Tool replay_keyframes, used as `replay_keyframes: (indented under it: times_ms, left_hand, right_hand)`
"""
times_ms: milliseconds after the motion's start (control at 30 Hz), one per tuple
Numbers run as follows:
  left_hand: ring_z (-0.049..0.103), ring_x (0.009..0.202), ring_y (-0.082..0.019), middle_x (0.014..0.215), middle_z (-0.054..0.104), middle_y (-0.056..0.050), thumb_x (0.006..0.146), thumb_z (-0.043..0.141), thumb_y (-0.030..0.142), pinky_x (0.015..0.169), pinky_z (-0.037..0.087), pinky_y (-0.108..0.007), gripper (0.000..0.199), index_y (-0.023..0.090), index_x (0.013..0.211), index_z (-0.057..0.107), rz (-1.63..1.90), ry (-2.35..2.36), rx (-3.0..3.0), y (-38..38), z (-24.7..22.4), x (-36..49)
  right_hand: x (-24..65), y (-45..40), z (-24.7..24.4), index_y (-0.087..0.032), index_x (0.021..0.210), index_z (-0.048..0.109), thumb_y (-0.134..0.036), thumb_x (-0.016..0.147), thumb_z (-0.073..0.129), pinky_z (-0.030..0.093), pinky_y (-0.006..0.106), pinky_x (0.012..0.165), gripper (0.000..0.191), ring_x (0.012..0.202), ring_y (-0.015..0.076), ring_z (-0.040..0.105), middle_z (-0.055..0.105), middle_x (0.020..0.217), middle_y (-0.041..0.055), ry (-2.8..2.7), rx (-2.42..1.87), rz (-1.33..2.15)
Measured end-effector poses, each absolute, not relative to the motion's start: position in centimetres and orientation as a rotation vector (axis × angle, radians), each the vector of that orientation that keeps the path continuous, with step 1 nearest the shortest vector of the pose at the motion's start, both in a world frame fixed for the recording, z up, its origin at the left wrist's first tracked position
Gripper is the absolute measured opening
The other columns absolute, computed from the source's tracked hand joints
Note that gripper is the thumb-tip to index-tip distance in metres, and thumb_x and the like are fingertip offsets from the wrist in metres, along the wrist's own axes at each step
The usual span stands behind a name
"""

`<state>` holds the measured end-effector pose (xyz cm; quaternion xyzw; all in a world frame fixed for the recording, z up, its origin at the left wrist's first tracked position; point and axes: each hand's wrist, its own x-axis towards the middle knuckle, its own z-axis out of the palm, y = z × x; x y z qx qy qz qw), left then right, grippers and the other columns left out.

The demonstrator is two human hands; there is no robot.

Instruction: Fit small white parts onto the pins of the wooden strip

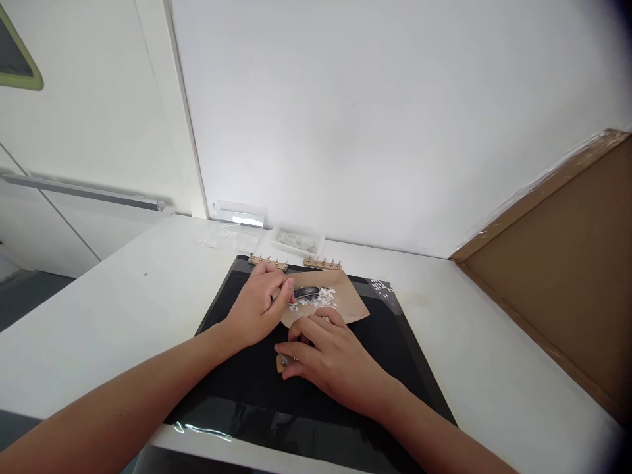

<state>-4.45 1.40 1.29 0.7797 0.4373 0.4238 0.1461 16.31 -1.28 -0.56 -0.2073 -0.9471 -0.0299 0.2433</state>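
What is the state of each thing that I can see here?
Black mat: lying flat.
Brown paper: unfolded.
White bits: loose.
Wooden strips: pins upright.
Clear tray: open, it seems.
Left hand: fingers bent.
Right hand: fingers bent around wooden piece.

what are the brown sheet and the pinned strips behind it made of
The brown sheet looks like matte paper, from its dull surface and thin edge. The strips could be wood, being plain tan; their pins look like shiny metal.
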Motion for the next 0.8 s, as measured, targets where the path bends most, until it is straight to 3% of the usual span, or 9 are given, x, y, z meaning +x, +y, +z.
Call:
replay_keyframes:
  times_ms: [800]
  left_hand:
    - [0.054, 0.092, -0.025, 0.076, 0.063, -0.005, 0.105, 0.050, 0.028, 0.082, 0.048, -0.039, 0.031, 0.020, 0.078, 0.064, 1.246, 1.254, 2.246, 1.33, 1.03, -4.16]
  right_hand:
    - [16.29, -1.12, -0.95, -0.028, 0.114, 0.077, -0.045, 0.100, 0.070, 0.037, 0.039, 0.099, 0.023, 0.095, 0.0179, 0.063, 0.071, 0.103, 0.0018, -2.597, -0.598, -0.030]
